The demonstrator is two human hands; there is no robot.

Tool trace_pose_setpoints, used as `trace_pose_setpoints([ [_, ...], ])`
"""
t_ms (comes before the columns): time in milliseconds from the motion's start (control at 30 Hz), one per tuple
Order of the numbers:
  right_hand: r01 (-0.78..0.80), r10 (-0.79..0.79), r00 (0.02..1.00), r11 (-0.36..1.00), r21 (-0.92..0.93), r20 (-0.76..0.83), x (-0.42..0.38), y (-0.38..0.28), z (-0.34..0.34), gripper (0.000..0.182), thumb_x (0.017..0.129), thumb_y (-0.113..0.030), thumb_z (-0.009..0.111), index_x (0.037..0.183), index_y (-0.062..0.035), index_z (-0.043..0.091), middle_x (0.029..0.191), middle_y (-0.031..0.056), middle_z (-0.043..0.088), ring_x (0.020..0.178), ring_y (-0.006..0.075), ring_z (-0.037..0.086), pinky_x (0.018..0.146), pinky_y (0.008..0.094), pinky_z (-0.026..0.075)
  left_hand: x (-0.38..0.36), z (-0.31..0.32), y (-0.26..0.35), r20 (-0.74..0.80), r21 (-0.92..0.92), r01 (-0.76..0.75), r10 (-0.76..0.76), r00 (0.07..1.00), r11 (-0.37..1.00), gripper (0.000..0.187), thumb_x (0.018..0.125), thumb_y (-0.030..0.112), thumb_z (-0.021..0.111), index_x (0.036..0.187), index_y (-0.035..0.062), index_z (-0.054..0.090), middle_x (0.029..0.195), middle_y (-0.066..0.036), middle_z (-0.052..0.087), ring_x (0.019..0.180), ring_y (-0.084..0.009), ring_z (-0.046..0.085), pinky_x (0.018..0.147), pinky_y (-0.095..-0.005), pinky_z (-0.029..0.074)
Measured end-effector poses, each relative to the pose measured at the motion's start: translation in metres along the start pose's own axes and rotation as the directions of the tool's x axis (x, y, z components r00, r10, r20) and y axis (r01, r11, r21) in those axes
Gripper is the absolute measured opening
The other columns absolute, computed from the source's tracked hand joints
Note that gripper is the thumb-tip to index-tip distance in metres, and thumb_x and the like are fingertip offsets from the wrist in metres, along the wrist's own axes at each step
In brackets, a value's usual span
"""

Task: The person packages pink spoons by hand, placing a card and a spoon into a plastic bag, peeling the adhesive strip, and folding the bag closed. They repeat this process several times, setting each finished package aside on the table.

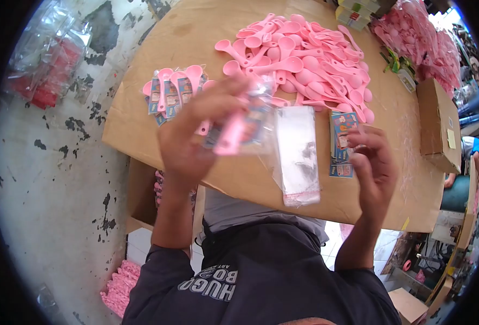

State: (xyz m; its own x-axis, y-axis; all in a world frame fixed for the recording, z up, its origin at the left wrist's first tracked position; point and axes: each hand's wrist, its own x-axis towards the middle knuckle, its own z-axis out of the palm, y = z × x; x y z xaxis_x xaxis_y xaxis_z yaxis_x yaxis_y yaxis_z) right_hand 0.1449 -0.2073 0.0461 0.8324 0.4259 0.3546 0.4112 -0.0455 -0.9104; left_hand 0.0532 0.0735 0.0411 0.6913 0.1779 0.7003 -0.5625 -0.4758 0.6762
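Packing bench: pink spoons on cardboard sheet
Left hand grips bagged pink spoon above sheet; right hand fingers curled, holding nothing; clear bags between hands.

The pack in the left hand is blurred, so its print cannot be read, and the fingers cover its upper end. The right hand hides part of the card stack. The clear bags blur together; their number cannot be told. The far spoon heap is cut off by the dark rim. The red bundle is too blurred to make out.
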Motion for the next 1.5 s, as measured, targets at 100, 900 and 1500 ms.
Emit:
trace_pose_setpoints([
  [100, 0.073, -0.072, 0.997, 0.997, 0.03, -0.03, -0.004, 0.01, -0.028, 0.014, 0.087, 0.001, 0.072, 0.087, -0.002, 0.058, 0.097, 0.0078, 0.06, 0.086, 0.0132, 0.056, 0.077, 0.0273, 0.046, 0.001, -0.053, -0.019, 0.017, 0.226, 0.029, -0.034, 0.999, 0.974, 0.031, 0.088, -0.01, 0.057, 0.116, -0.0015, 0.065, 0.136, -0.025, 0.063, 0.138, -0.0335, 0.053, 0.118, -0.0464, 0.035],
  [900, -0.081, 0.034, 0.996, 0.751, -0.655, -0.083, -0.013, 0.005, -0.044, 0.028, 0.088, -0.002, 0.069, 0.116, -0.0058, 0.07, 0.105, 0.012, 0.07, 0.097, 0.0263, 0.067, 0.081, 0.038, 0.054, -0.025, -0.049, -0.029, 0.141, 0.673, 0.042, -0.184, 0.973, 0.738, 0.029, 0.087, -0.008, 0.061, 0.113, 0.0023, 0.071, 0.127, -0.014, 0.068, 0.125, -0.0314, 0.062, 0.109, -0.0461, 0.044],
  [1500, 0.116, -0.082, 0.992, 0.87, -0.479, 0.091, -0.036, 0.003, 0.029, 0.01, 0.084, -0.004, 0.075, 0.093, -0.0026, 0.071, 0.092, 0.0093, 0.057, 0.082, 0.0263, 0.059, 0.068, 0.0392, 0.048, -0.06, 0.045, 0.026, 0.356, 0.062, 0.197, -0.206, 0.912, 0.978, 0.022, 0.09, 0.017, 0.074, 0.104, 0.0002, 0.073, 0.083, -0.011, 0.072, 0.07, -0.0215, 0.068, 0.064, -0.0312, 0.052],
])
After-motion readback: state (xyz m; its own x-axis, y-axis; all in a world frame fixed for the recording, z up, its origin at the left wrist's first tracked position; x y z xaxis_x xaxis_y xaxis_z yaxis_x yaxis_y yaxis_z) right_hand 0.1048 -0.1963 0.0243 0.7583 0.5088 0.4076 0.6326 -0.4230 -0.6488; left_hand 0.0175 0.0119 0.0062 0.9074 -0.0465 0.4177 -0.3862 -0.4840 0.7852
